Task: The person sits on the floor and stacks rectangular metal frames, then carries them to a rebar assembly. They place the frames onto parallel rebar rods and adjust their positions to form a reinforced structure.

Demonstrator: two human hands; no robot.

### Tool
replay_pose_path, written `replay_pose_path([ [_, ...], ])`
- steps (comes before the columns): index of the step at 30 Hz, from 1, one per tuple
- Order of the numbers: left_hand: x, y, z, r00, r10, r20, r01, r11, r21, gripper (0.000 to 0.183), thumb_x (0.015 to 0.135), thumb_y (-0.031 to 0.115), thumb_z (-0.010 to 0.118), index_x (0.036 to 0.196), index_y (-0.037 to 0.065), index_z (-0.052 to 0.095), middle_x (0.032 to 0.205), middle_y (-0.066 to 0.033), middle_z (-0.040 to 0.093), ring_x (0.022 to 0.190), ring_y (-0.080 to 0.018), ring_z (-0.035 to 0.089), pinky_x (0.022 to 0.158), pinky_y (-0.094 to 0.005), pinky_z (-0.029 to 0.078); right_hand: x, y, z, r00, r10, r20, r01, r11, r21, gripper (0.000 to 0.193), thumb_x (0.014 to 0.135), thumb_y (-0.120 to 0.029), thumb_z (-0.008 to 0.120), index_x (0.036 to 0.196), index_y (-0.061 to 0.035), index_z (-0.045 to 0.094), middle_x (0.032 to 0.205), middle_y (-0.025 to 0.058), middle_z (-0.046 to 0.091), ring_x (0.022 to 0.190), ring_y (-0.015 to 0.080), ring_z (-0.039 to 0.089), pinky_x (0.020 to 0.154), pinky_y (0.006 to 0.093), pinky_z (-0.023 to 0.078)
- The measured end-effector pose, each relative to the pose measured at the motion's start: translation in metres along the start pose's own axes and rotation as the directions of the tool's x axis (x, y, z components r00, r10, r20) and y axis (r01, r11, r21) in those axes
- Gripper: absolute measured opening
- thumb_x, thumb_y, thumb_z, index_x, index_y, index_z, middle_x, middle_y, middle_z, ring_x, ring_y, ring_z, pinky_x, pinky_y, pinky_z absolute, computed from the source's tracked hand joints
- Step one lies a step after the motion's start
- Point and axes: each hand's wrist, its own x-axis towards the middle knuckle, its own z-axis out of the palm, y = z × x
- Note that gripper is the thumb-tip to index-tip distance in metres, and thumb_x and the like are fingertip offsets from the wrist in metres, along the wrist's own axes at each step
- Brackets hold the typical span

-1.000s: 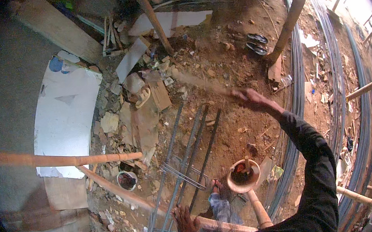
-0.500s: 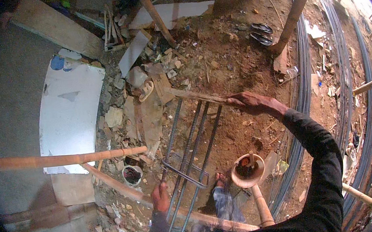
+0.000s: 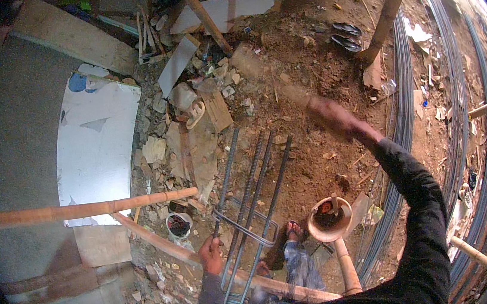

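My right hand point(image 3: 335, 116), smeared by motion, grips a wooden stick point(image 3: 259, 71) and holds it out beyond the far ends of the steel bars. The stick is blurred and apart from the bars. Several ribbed reinforcing bars point(image 3: 256, 177) run lengthwise in front of me, with their ends pointing away. A bent steel stirrup point(image 3: 255, 235) loops around them. My left hand point(image 3: 210, 256) is closed at the left-side bar, just below the stirrup; its fingers partly hide the grip.
A bamboo pole point(image 3: 94, 208) juts in from the left, and a wooden post point(image 3: 387, 12) stands far right. A clay-coloured bowl point(image 3: 330, 219) sits right of the bars, a white bucket point(image 3: 178, 225) left. Long bundled bars point(image 3: 403, 92) lie along the right. Rubble and sandals point(image 3: 346, 37) lie on the dirt.
The wooden stick, which lay across the far bar ends, has swung up and away from them with my right hand. My left hand stays at the bar beside the stirrup.
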Motion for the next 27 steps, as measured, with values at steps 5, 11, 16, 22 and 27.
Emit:
replay_pose_path([
  [5,0.000,0.000,0.003,0.996,0.093,-0.016,-0.092,0.994,0.063,0.048,0.107,0.046,0.056,0.094,0.002,0.069,0.078,-0.0045,0.063,0.073,-0.0151,0.055,0.068,-0.0335,0.045,-0.034,-0.058,0.034,0.973,0.199,0.118,-0.062,0.715,-0.697,0.065,0.113,-0.055,0.036,0.148,-0.0046,0.056,0.117,0.0176,0.072,0.099,0.0276,0.069,0.089,0.0412,0.054],
  [11,-0.003,-0.006,0.002,0.998,0.049,-0.032,-0.047,0.997,0.059,0.047,0.108,0.045,0.054,0.096,0.001,0.068,0.078,-0.0060,0.063,0.074,-0.0164,0.056,0.068,-0.0352,0.045,-0.041,-0.093,0.064,0.968,0.193,0.160,-0.020,0.697,-0.717,0.064,0.112,-0.054,0.038,0.150,-0.0051,0.053,0.120,0.0215,0.071,0.103,0.0315,0.069,0.090,0.0434,0.054],
  [16,0.000,-0.006,0.002,0.996,0.091,-0.015,-0.089,0.991,0.097,0.040,0.109,0.038,0.057,0.102,0.001,0.070,0.078,-0.0063,0.064,0.074,-0.0169,0.059,0.069,-0.0350,0.047,-0.041,-0.081,0.061,0.968,0.171,0.185,0.016,0.690,-0.723,0.062,0.112,-0.051,0.040,0.154,-0.0063,0.049,0.126,0.0241,0.068,0.111,0.0355,0.067,0.095,0.0457,0.052],
  [22,-0.002,-0.005,0.005,0.988,0.130,-0.086,-0.120,0.987,0.107,0.034,0.108,0.034,0.058,0.110,0.002,0.071,0.079,-0.0078,0.066,0.076,-0.0181,0.062,0.069,-0.0363,0.049,-0.034,-0.072,0.055,0.967,0.128,0.219,0.072,0.690,-0.721,0.060,0.112,-0.047,0.043,0.158,-0.0077,0.044,0.134,0.0272,0.066,0.120,0.0403,0.065,0.100,0.0486,0.051],
  [27,-0.002,-0.001,0.004,0.996,0.080,-0.031,-0.077,0.992,0.102,0.033,0.108,0.031,0.057,0.112,0.001,0.071,0.081,-0.0098,0.067,0.076,-0.0192,0.064,0.069,-0.0373,0.050,-0.032,-0.066,0.055,0.973,0.090,0.211,0.100,0.663,-0.742,0.060,0.112,-0.044,0.044,0.159,-0.0069,0.042,0.139,0.0278,0.063,0.125,0.0411,0.063,0.103,0.0482,0.049],
])
